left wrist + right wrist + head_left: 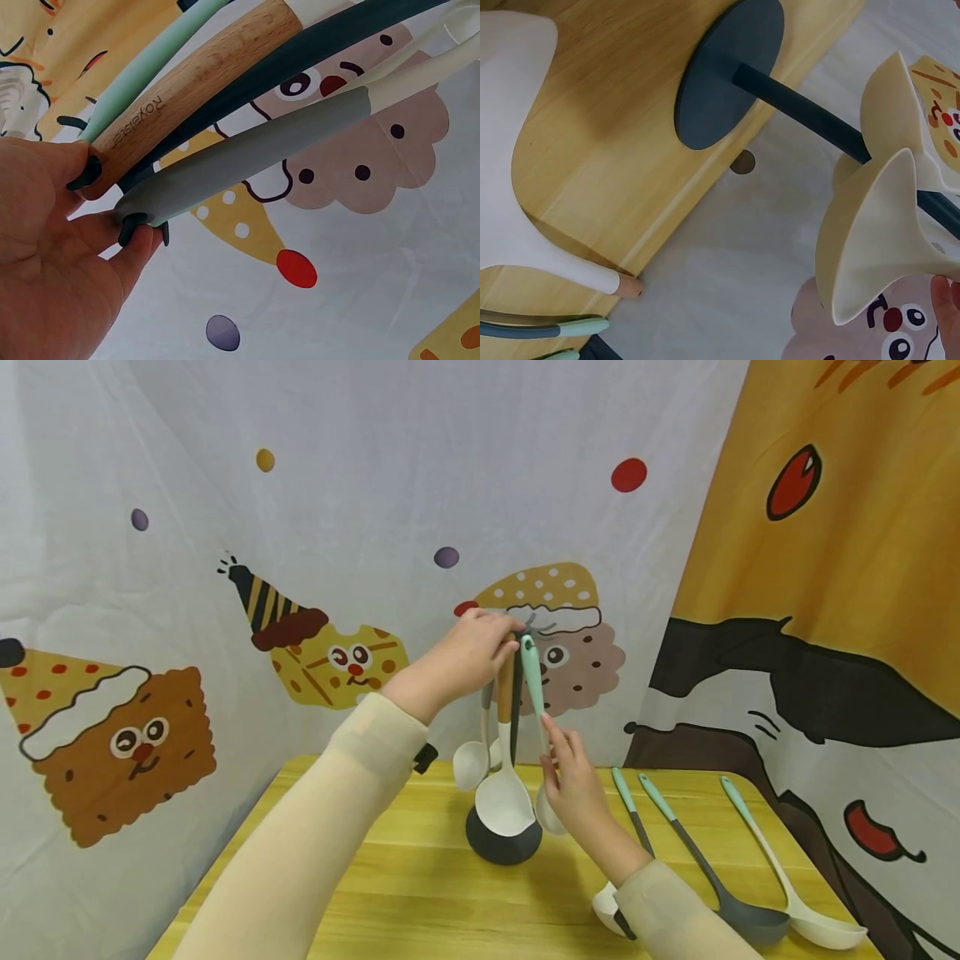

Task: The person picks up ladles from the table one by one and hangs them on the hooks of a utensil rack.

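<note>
A dark utensil stand (491, 850) carries several hanging ladles. At its top, my left hand (465, 652) grips the hook area; the left wrist view shows the thumb by the end of a wooden handle (206, 82) and fingers by a grey handle (247, 161). My right hand (573, 785) pinches the pale neck of a mint-handled ladle (533, 677), whose handle end is up at the hooks. Its cream bowl (870, 240) hangs near the stand's pole (802, 112). Whether its hole is on a hook is unclear.
On the wooden table (397, 893) at right lie a dark grey ladle (750, 918) and a white ladle (825, 931), both mint-handled. Another mint handle (622, 789) lies beside them, with a white piece (606, 906) partly behind my right sleeve. A patterned cloth (360, 485) hangs behind.
</note>
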Demonstrator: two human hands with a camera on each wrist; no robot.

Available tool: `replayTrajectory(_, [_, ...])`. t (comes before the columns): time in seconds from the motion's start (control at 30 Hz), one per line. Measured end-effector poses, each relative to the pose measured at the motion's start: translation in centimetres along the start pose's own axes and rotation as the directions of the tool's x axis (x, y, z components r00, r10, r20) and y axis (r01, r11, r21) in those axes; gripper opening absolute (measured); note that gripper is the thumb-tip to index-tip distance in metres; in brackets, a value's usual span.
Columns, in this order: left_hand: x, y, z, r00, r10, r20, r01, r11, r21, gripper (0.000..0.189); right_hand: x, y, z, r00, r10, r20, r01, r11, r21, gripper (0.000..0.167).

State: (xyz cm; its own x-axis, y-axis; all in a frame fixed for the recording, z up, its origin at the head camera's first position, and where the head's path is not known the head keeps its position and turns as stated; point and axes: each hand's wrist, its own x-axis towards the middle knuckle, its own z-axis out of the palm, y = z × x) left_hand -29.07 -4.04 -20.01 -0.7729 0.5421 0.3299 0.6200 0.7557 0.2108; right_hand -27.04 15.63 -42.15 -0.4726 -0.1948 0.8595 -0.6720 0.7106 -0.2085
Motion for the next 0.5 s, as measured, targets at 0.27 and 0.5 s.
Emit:
replayTrajectory(0.27, [-0.09,0.19,-0.02,1.000,0.004,0.007,-0.004,1.000,0.001,0.040,0.11,0.33,0.64,1.000,-0.024,0.004,0.024,1.000,-0.014,0.078])
replayTrajectory(0.5, [0.01,0.04,0.02,1.000,0.022,0.001,-0.022,1.000,0.019,0.040,0.19,0.48,1.07,1.000,-0.011,0.021,0.012,1.000,-0.014,0.080])
